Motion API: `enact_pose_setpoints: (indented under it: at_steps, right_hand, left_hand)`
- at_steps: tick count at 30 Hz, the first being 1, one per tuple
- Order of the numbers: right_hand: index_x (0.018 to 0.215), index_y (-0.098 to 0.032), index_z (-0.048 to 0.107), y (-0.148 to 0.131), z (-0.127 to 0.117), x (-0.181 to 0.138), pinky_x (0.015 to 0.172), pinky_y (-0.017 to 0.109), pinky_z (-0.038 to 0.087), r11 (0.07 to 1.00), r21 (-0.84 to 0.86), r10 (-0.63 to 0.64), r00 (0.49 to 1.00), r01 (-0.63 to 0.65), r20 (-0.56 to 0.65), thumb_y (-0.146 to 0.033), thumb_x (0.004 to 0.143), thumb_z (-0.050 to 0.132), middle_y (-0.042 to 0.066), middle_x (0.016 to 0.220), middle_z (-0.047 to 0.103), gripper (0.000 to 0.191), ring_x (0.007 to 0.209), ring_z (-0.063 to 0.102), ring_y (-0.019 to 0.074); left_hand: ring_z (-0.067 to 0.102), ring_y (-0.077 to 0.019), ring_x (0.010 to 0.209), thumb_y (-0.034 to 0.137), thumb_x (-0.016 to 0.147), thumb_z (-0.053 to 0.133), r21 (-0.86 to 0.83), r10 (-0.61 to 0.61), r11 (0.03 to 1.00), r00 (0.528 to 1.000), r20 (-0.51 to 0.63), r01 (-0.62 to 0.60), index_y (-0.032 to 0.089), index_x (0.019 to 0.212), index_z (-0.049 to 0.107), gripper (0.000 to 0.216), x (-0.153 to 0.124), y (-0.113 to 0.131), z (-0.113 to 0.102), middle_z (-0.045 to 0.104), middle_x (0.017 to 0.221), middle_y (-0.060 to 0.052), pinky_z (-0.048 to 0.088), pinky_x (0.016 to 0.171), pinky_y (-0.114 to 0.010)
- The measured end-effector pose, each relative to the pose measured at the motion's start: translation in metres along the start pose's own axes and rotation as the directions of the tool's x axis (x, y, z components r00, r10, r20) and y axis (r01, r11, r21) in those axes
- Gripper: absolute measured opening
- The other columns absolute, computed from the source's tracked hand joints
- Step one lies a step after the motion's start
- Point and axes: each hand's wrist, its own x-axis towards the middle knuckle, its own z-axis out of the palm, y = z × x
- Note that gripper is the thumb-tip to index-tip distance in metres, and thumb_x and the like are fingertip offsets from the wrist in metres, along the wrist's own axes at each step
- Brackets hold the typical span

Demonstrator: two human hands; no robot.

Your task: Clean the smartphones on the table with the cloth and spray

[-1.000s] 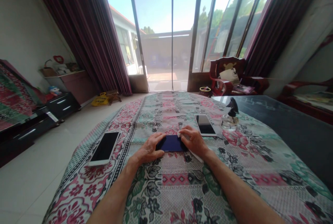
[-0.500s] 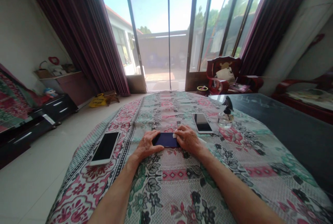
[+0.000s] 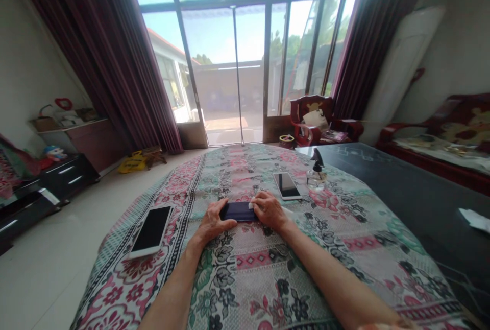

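A dark blue phone lies sideways on the flowered cloth, between my two hands. My left hand grips its left end, thumb along the near edge and fingers at the far edge. At the other end, my right hand is closed on a small white wipe, pressed against the phone's right part; most of the wipe is hidden by the fingers. A white phone with a black screen lies beyond my right hand. To the left rests a larger white tablet-like device, its black screen up.
A clear spray bottle with a black top stands at the right on the patterned tablecloth. A dark table adjoins on the right, with white paper on it. Beyond are a red wooden chair and glass doors.
The view has turned slightly right and tilted up, so everything sits lower and further left. My right hand with the wipe stays at the phone's right end; my left still holds it.
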Motion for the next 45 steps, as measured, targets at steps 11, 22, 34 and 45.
enact_pose_setpoints:
  at_steps: [11, 22, 34, 45]
  right_hand:
    - [0.088, -0.022, 0.073, -0.026, -0.011, -0.039, 0.085, 0.030, 0.044, 1.000, 0.027, -0.013, 1.000, 0.014, -0.014, -0.016, 0.085, 0.056, 0.004, 0.090, 0.066, 0.018, 0.088, 0.057, 0.0173]
    - [0.087, -0.021, 0.073, -0.019, -0.004, 0.001, 0.090, 0.028, 0.041, 0.989, -0.090, 0.123, 0.991, -0.117, 0.056, -0.015, 0.085, 0.055, 0.003, 0.088, 0.067, 0.019, 0.087, 0.059, 0.0159]
    - [0.071, -0.021, 0.069, -0.064, 0.003, -0.007, 0.079, 0.029, 0.040, 0.985, -0.166, 0.079, 0.980, -0.048, 0.184, -0.022, 0.088, 0.051, 0.006, 0.086, 0.064, 0.024, 0.085, 0.055, 0.0190]
    - [0.081, -0.023, 0.069, -0.048, 0.001, 0.007, 0.083, 0.029, 0.040, 0.982, -0.169, 0.106, 0.987, -0.084, 0.122, -0.021, 0.093, 0.048, 0.005, 0.091, 0.066, 0.024, 0.087, 0.056, 0.0190]
  left_hand:
    - [0.048, -0.0302, 0.125, 0.038, 0.062, 0.076, -0.034, -0.030, 0.999, 1.000, -0.007, 0.029, 0.012, 0.129, 0.055, 0.075, -0.001, 0.002, 0.000, 0.057, 0.131, -0.014, 0.036, 0.107, -0.040]
    - [0.051, -0.0304, 0.122, 0.037, 0.061, 0.077, -0.057, -0.042, 0.998, 0.999, -0.003, 0.042, 0.014, 0.131, 0.054, 0.078, 0.000, 0.003, 0.000, 0.059, 0.128, -0.013, 0.037, 0.105, -0.040]
    - [0.049, -0.0303, 0.122, 0.035, 0.062, 0.077, -0.053, -0.020, 0.998, 1.000, 0.011, 0.020, 0.010, 0.135, 0.049, 0.082, 0.000, 0.002, -0.001, 0.056, 0.130, -0.016, 0.038, 0.105, -0.040]
    - [0.042, -0.0270, 0.130, 0.022, 0.064, 0.069, -0.112, 0.016, 0.994, 0.990, 0.137, -0.001, 0.016, 0.141, 0.041, 0.082, -0.001, -0.009, -0.012, 0.049, 0.139, -0.012, 0.032, 0.111, -0.040]
